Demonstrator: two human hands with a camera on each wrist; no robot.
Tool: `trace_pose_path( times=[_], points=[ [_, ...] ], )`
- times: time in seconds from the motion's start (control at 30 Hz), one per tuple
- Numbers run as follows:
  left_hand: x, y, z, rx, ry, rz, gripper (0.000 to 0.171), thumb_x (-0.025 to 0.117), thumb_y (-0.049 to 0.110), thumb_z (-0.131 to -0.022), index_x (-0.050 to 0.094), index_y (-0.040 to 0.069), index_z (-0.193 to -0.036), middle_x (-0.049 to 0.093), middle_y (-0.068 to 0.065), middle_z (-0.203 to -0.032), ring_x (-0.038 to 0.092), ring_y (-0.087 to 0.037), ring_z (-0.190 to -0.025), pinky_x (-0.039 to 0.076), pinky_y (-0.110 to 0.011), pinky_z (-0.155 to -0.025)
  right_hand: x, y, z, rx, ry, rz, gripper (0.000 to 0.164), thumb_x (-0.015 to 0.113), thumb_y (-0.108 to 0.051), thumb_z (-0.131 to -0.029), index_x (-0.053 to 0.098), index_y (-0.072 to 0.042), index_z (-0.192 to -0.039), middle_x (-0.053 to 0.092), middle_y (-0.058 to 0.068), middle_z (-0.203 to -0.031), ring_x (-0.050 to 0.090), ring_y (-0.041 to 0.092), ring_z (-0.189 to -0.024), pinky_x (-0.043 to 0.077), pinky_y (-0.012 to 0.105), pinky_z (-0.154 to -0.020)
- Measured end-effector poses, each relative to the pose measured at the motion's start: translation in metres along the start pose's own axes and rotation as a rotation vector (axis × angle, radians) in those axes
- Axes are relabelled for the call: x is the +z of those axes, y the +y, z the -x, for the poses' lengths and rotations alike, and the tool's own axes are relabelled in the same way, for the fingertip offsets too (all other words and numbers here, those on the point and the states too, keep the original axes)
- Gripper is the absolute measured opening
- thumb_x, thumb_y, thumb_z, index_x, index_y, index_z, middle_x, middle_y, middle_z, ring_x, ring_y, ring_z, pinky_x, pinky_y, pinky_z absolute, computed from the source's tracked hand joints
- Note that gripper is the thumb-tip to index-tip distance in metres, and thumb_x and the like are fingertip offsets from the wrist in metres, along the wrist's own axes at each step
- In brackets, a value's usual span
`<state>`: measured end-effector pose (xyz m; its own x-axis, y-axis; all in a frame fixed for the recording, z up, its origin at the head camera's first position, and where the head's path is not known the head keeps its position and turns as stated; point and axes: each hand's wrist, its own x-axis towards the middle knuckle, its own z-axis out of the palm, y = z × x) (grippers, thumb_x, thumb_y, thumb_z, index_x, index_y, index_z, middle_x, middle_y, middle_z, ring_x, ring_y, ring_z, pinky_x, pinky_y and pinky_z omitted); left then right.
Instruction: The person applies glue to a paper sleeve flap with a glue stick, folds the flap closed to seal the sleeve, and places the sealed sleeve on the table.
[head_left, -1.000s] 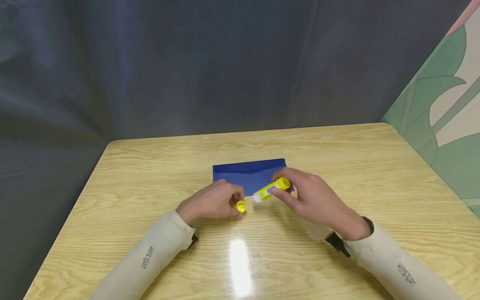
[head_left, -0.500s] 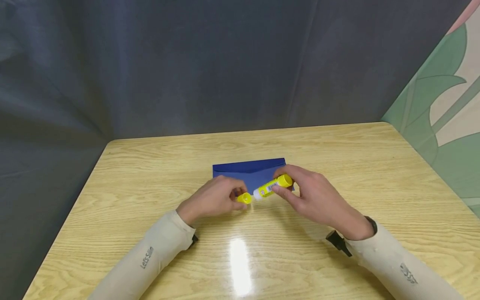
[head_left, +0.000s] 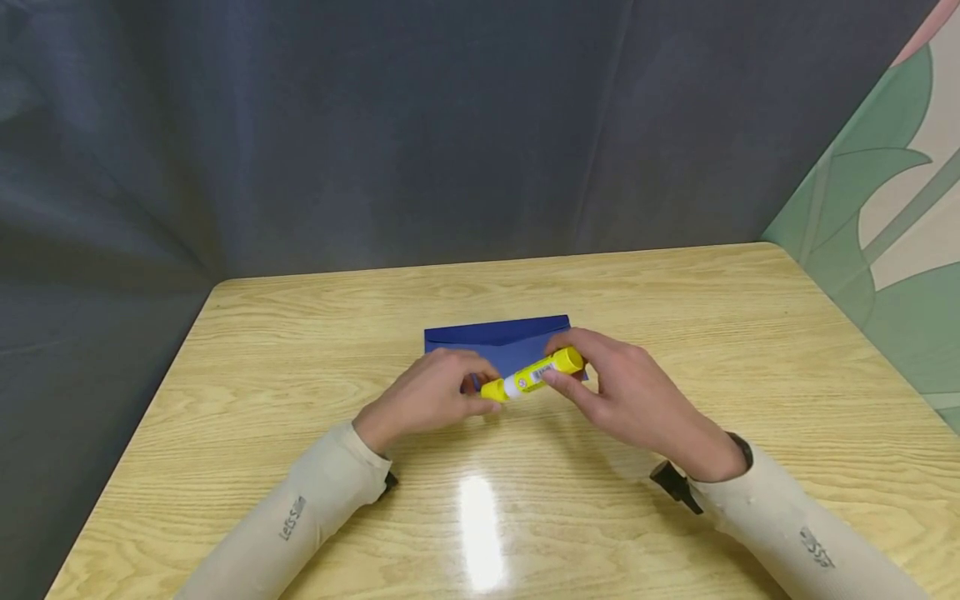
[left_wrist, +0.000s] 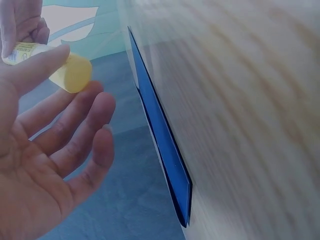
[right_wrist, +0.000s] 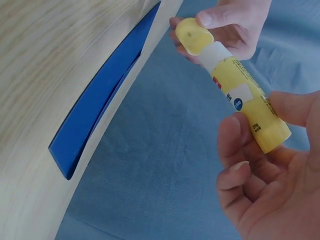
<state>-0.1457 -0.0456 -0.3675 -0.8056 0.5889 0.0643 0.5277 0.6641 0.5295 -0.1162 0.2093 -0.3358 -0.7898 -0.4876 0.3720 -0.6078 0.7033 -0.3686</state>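
Observation:
My right hand [head_left: 626, 387] grips a yellow glue stick [head_left: 536, 377] by its barrel, its white neck tipped toward the left. Between thumb and fingers, my left hand [head_left: 431, 396] pinches the yellow cap [head_left: 492, 391]. Cap and glue stick meet end to end above the table, and in the right wrist view the cap [right_wrist: 194, 36] sits at the white collar, slightly askew. The left wrist view has the cap [left_wrist: 73, 73] between thumb and fingertips. Behind the hands lies a blue envelope [head_left: 498, 340] on the table, its lower part partly hidden by them.
The light wood table [head_left: 300, 333] spreads around the hands, with a bright reflection near the front. A dark curtain [head_left: 420, 142] hangs along the far and left sides. On the right stands a panel [head_left: 892, 208] with a leaf pattern.
My left hand has brought the cap up and to the right, turning it toward the glue stick, and the cap now meets the white neck. My right hand has hardly moved.

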Motion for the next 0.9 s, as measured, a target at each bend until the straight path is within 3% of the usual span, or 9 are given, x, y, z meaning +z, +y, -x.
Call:
trace_pose_path(
  times=[0.4,0.9],
  points=[
    [-0.0021,0.0053,0.0003,-0.005,0.005,0.009,0.026,0.080,0.031,-0.085,0.076,0.021,-0.109,0.074,0.010,-0.097,0.063,-0.002,-0.080,0.052,-0.023,-0.071,0.0022,-0.0004,0.0003,0.002,0.005,-0.009,0.025,0.072,-0.032,-0.092,0.062,-0.020,-0.113,0.063,-0.011,-0.089,0.055,0.010,-0.069,0.041,0.021,-0.054],
    [-0.0018,0.0071,0.0007,0.029,0.013,0.003,0.026,0.080,0.033,-0.085,0.076,0.020,-0.107,0.073,0.010,-0.095,0.062,-0.003,-0.079,0.050,-0.023,-0.070,0.0032,-0.0010,0.0001,-0.011,0.007,-0.002,0.025,0.071,-0.032,-0.092,0.063,-0.019,-0.112,0.064,-0.011,-0.090,0.054,0.006,-0.069,0.042,0.020,-0.055]
  ],
)
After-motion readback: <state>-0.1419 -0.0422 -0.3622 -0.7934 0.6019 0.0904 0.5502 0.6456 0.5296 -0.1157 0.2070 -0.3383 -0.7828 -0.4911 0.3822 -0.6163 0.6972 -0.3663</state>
